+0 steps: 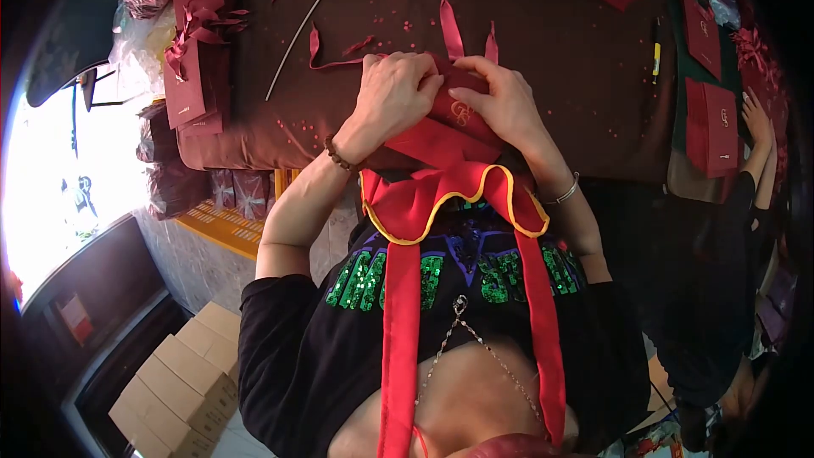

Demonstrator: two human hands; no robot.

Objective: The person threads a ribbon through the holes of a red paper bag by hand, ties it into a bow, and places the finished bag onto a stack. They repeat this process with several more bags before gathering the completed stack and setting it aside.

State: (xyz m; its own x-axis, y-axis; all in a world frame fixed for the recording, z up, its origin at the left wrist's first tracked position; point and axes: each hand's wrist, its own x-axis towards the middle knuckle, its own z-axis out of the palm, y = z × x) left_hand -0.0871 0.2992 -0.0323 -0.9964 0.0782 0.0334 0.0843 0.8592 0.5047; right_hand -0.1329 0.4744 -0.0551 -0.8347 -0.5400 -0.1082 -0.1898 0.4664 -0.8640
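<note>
A dark red paper gift bag (469, 115) with a gold logo lies at the near edge of the cloth-covered table, close to my chest. My left hand (394, 89), a beaded bracelet on its wrist, has its fingers curled over the bag's upper left part. From the other side my right hand (502, 102) grips it, thumb pressed on the face near the logo. Dark red ribbon (451, 24) sticks up beyond the bag, and another strand (326, 61) trails leftward. My fingertips are partly hidden behind the bag.
Stacked red bags with ribbons (188, 80) stand at the table's left edge; more bags (710, 123) are at right. A thin rod (295, 44) and a yellow marker (656, 59) lie on the brown tablecloth (246, 119). A co-worker's hand (756, 119) is far right. Cardboard boxes (174, 382) sit lower left.
</note>
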